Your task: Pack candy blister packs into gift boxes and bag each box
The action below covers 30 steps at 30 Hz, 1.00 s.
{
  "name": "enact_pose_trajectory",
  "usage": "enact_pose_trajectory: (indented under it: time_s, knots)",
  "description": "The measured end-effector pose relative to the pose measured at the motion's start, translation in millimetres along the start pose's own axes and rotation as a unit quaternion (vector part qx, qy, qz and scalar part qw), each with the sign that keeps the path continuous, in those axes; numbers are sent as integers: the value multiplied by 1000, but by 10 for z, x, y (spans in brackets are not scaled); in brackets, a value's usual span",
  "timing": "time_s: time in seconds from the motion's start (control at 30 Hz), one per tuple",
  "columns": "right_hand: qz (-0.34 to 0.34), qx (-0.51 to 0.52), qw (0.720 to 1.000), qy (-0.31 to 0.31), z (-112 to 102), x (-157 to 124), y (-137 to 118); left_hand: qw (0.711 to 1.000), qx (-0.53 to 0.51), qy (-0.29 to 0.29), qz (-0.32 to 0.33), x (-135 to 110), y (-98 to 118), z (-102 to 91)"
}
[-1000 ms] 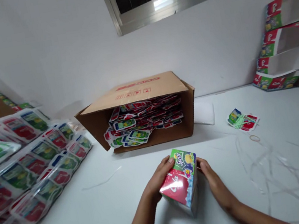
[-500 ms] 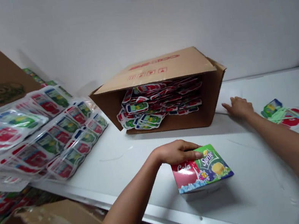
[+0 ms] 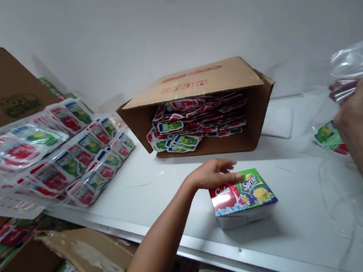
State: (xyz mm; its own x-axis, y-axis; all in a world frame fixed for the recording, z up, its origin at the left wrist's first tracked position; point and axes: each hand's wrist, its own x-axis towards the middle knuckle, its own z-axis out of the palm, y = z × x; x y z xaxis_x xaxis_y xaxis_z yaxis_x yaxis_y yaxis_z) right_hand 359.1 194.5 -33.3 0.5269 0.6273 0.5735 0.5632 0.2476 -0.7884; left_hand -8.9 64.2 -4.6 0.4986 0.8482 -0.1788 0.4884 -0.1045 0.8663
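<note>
A small printed Cola and Sprite box [image 3: 245,197] sits on the white table near its front edge. My left hand [image 3: 212,173] rests at the box's back left corner, its thumb touching the top and its fingers stretched out, apart. Raised at the right, my right hand [image 3: 360,102] is closed on a clear plastic bag [image 3: 350,59], part of which runs out of view. Below that hand lie a green pouch-shaped cutout [image 3: 325,133] and pale green strings [image 3: 333,142], partly covered by my wrist.
An open carton [image 3: 192,80] lies on its side at the back, filled with can-shaped cutouts. Plastic-wrapped rows of cutouts [image 3: 73,159] stand in a white rack at left. Below the table edge is another open carton [image 3: 79,257] with printed boxes. A white flat pad [image 3: 279,122] lies beside the back carton.
My right hand has lifted from the back of the table and moved right, now with the plastic bag in it. My left hand's fingers have loosened at the box.
</note>
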Motion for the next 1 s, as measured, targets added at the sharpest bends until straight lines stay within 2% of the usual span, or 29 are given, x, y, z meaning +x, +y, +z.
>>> enact_pose_trajectory:
  time_s: [0.03, 0.07, 0.13, 0.2, 0.27, 0.3, 0.37, 0.4, 0.6, 0.7, 0.77, 0.87, 1.0]
  knots:
    - [17, 85, 996, -4, -142, -111, -240, 998, -11, 56, 22, -21, 17, 6]
    - [21, 151, 987, -51, -268, -245, -484, 992, -28, 113, 44, -41, 41, 12]
    - [31, 243, 948, -205, -452, -527, -938, 972, -57, 213, 85, -80, 104, 28]
    - [56, 294, 890, -345, -542, -756, -1292, 949, -80, 285, 113, -126, 176, 51]
    - [89, 339, 826, -441, -557, -894, -1525, 923, -155, 323, 138, -186, 246, 82]
    - [107, 360, 799, -470, -547, -932, -1602, 909, -209, 329, 149, -223, 276, 98]
    - [145, 391, 761, -497, -509, -974, -1693, 881, -301, 327, 166, -317, 326, 128]
    - [166, 394, 752, -501, -486, -988, -1716, 871, -328, 325, 170, -373, 343, 139]
    - [291, 355, 747, -481, -442, -1161, -1693, 826, -371, 392, 164, -690, 334, 186]
    - [296, 361, 736, -490, -476, -1329, -1654, 819, -353, 426, 153, -759, 273, 235]
    - [277, 350, 753, -483, -470, -1436, -1619, 820, -339, 437, 147, -789, 231, 280]
    - [277, 326, 793, -433, -405, -1525, -1543, 830, -333, 430, 125, -857, 176, 347]
    - [286, 371, 797, -382, -333, -1511, -1428, 855, -350, 374, 79, -1000, 111, 413]
